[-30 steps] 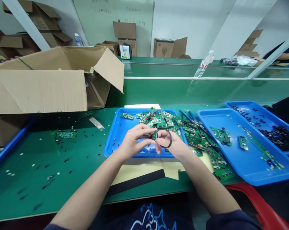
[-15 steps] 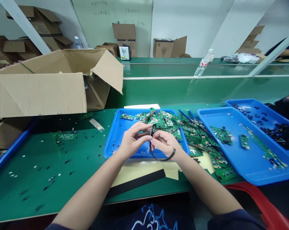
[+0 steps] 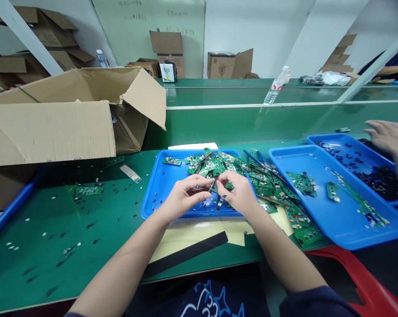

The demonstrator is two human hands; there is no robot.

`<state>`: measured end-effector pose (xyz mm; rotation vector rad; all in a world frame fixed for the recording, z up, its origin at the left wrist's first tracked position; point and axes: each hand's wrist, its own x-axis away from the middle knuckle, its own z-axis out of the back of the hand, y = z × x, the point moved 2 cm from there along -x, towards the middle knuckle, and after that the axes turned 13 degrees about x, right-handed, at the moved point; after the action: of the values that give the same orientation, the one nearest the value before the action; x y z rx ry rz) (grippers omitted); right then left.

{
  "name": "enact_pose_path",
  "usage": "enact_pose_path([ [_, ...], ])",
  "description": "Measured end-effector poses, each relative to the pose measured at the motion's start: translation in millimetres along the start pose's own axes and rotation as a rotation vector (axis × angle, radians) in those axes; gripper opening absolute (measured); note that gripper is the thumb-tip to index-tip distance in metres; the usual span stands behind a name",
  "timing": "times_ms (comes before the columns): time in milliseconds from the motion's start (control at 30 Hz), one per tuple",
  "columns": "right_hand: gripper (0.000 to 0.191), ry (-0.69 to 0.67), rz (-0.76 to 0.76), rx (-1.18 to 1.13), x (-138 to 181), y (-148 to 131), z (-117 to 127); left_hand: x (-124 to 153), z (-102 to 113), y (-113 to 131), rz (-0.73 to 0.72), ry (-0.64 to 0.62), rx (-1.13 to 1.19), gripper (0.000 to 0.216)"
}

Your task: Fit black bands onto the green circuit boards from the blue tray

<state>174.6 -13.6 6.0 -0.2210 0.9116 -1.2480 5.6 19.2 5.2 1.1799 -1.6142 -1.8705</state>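
Note:
My left hand [image 3: 184, 195] and my right hand [image 3: 236, 194] meet over the near edge of a blue tray [image 3: 159, 185]. Together they pinch a small green circuit board [image 3: 212, 186] between their fingertips. A dark strap end [image 3: 220, 202] hangs below my right hand's fingers. Behind the hands, a heap of green circuit boards [image 3: 223, 165] fills the far right part of the tray and spills to the right across the table.
A large open cardboard box [image 3: 53, 119] stands at the left. Two more blue trays [image 3: 334, 207] with boards and black parts lie at the right. Another person's hand [image 3: 383, 134] reaches over the far tray. Small black parts dot the green table [image 3: 70, 237].
The black loop that hung round my right hand has swung out of sight, leaving only a short strap end. Another person's hand has come in at the right edge.

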Motion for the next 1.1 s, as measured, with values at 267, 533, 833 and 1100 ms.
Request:
enact_pose_path([
  [267, 0.011, 0.436, 0.020, 0.082, -1.6, 12.5, 16.3, -2.1, 2.8, -9.5, -0.036, 0.074, 0.084, 0.032],
  [533, 0.013, 0.233, 0.098, 0.061, 3.5, -4.8, 6.7, -1.2, 4.7, -8.0, -0.117, 0.070, -0.110, 0.030],
  [833, 0.020, 0.019, -0.257, -0.200, -2.6, 15.0, 7.8, -2.7, 10.1, -11.9, 0.076, 0.297, 0.337, 0.040],
  [1100, 0.018, 0.223, 0.161, 0.109, -1.1, 4.3, 7.4, -1.7, -1.2, -15.7, 0.296, 0.230, 0.477, 0.040],
])
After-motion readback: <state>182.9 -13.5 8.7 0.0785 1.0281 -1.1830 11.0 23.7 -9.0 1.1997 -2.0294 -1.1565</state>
